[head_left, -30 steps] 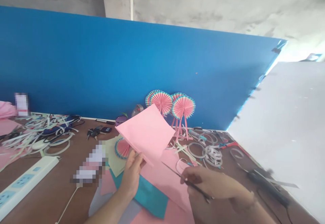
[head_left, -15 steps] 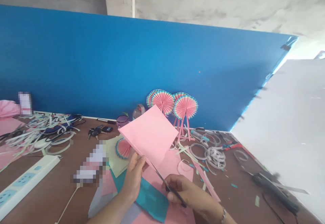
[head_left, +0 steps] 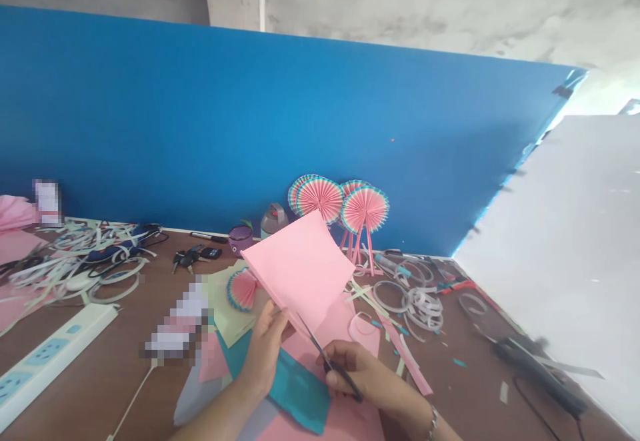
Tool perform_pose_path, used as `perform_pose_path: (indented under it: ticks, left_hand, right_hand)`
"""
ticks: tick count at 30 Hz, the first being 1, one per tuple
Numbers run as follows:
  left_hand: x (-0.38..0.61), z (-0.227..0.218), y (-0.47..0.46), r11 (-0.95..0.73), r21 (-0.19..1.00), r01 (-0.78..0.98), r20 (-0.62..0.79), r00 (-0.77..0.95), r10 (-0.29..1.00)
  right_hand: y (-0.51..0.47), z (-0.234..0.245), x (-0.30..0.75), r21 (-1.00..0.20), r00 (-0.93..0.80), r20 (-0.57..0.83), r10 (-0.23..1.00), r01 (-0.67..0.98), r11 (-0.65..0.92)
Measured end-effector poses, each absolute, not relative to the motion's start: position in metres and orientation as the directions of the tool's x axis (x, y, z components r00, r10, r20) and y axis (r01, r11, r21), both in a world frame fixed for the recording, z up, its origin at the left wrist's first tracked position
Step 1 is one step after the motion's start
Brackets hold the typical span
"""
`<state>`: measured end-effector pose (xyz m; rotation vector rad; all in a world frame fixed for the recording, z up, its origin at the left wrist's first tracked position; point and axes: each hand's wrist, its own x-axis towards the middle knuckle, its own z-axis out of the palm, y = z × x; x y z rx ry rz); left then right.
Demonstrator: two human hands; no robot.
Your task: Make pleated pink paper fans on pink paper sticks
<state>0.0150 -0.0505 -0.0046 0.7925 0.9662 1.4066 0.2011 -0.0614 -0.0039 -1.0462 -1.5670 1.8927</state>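
My left hand (head_left: 263, 354) pinches the lower edge of a folded pink sheet of paper (head_left: 300, 268) and holds it up above the table. My right hand (head_left: 360, 374) is closed round the handles of a pair of scissors (head_left: 320, 351), whose blades point up-left and meet the bottom edge of the pink sheet. Beneath my hands lie more sheets of pink paper (head_left: 335, 328) and a teal sheet (head_left: 300, 391).
Pink pleated paper fans (head_left: 345, 208) stand against the blue board (head_left: 250, 121). Tape rings and paper strips (head_left: 415, 301) lie to the right, a heap of strips (head_left: 85, 261) and a white power strip (head_left: 45, 358) to the left. A dark tool with a cable (head_left: 540, 374) lies beside the white board (head_left: 575, 254).
My right hand has brought the scissors leftward from the right side up to the lower edge of the pink sheet. A loose pink strip now lies to the right of my hands.
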Motion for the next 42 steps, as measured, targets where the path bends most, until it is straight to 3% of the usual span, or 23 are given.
perform_pose_path:
  ticks: [18,42]
  left_hand:
    - [0.0135,-0.0074,-0.0500,0.023,0.922,-0.385,-0.038,-0.032,0.999]
    - [0.0140,-0.0072,-0.0491,0.064,0.902,-0.427,-0.096,-0.055,0.994]
  right_hand:
    - [-0.0637,-0.0049,0.2016,-0.966,-0.603,-0.251,0.757,0.103,-0.238]
    - [-0.0635,-0.0055,0.2034,-0.966,-0.604,-0.255,0.755,0.123,-0.228]
